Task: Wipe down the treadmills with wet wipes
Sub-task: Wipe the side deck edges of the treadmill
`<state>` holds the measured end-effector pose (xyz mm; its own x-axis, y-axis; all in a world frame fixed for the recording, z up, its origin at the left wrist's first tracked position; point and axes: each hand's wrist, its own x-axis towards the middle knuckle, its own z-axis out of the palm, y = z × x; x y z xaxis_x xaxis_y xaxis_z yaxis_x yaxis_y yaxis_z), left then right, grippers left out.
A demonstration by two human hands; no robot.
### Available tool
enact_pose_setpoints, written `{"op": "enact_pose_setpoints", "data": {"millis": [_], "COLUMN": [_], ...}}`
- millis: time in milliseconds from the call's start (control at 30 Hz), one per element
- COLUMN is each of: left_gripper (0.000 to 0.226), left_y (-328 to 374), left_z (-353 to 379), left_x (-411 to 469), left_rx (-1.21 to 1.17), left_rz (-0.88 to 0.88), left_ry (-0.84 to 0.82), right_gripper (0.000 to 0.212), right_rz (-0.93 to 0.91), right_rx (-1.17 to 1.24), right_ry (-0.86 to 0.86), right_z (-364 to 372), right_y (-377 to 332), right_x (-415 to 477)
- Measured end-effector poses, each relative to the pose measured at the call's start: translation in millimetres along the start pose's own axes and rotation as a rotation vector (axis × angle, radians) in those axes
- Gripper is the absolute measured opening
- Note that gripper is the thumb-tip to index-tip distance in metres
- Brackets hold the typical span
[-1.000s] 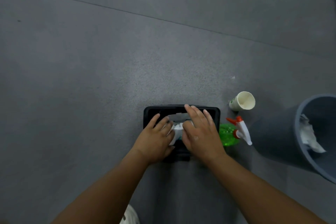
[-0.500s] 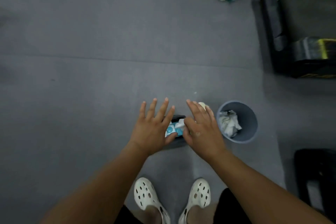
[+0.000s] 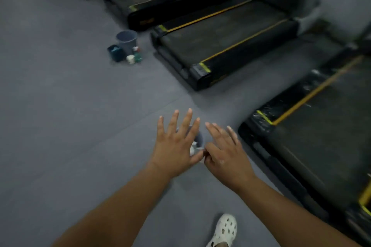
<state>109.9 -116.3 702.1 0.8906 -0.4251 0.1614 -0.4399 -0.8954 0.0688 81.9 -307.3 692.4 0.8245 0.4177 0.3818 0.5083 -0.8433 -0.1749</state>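
Our left hand (image 3: 176, 146) spreads its fingers wide. Our right hand (image 3: 227, 155) has straight fingers, its thumb tucked at a white wipe (image 3: 193, 149) over the bin (image 3: 199, 139). We cannot tell whether it pinches. The treadmill (image 3: 311, 146) lies just right, probably next to be wiped.

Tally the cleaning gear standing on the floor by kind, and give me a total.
Bins: 2, the far bin and the near bin, which is mostly hidden
Dark boxes: 1, the dark box
Cups: 1, the white cup
Spray bottles: 1, the spray bottle, blurred
Total: 5
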Motion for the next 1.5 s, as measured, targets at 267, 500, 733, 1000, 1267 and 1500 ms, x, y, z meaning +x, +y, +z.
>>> {"op": "enact_pose_setpoints", "data": {"millis": [267,500,733,1000,1267,1500], "left_gripper": [0.084,0.086,0.088,0.087,0.088,0.087], "left_y": [254.3,496.6,694.9,821.0,944.7,1023.7], "left_z": [-30.8,-28.7,-20.8,30.2,73.8,86.6], "left_x": [75.3,88.9,97.1,142.9,261.4,351.3], "left_rx": [-0.044,-0.035,0.007,0.058,0.034,0.019], "left_rz": [0.489,0.783,0.858,0.889,0.852,0.807], "left_ry": [-0.049,-0.057,-0.103,-0.174,-0.153,-0.087], "right_gripper": [0.010,0.013,0.016,0.014,0.013,0.014], "right_rz": [0.457,0.758,0.931,1.009,0.960,0.876], "right_rx": [-0.278,-0.425,-0.498,-0.492,-0.483,-0.436], "right_ry": [0.069,0.135,0.209,0.193,0.171,0.192], "right_z": [-155.2,-271.6,-366.7,-410.8,-445.6,-473.5], "right_y": [112.9,207.3,294.2,404.4,583.3,718.6], "right_x": [-180.9,-368.3,-526.5,-610.2,-617.7,-608.4]}}
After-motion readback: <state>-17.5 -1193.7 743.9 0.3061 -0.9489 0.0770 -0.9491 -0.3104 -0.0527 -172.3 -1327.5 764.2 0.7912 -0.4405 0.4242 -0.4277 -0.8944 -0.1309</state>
